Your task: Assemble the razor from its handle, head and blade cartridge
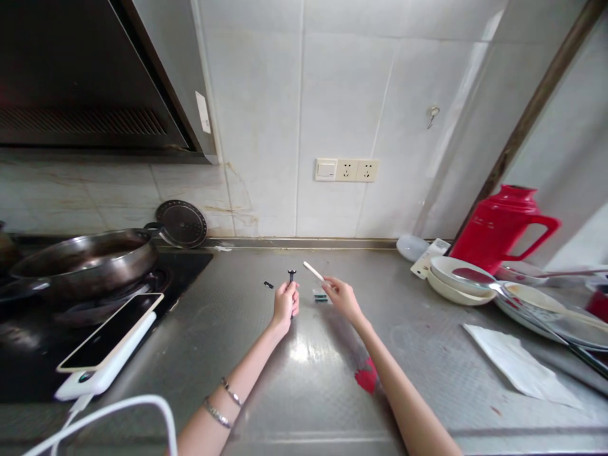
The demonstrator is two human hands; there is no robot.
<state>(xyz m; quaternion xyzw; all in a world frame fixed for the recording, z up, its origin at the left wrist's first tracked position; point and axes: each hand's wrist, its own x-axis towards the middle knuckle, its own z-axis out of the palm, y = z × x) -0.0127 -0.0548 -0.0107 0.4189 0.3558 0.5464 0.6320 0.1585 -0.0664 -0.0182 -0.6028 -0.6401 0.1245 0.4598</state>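
Observation:
My left hand (pixel 285 302) is closed in a fist around a thin dark handle with a small black head (pixel 291 274) sticking up above the fingers. My right hand (pixel 341 295) pinches a slim white stick (pixel 313 271) that points up and to the left. Both hands hover over a steel countertop (pixel 304 380). A small black piece (pixel 268 285) lies on the counter just left of my left hand. A little green-and-clear packet (pixel 320 296) lies between the two hands.
At left, a wok (pixel 85 256) sits on the stove, with a phone on a white power bank (pixel 107 345) and its cable. A red jug (pixel 498 228), stacked plates (pixel 463 278), spoons and a white paper (pixel 517 364) lie at right. A red smear (pixel 367 379) marks the counter.

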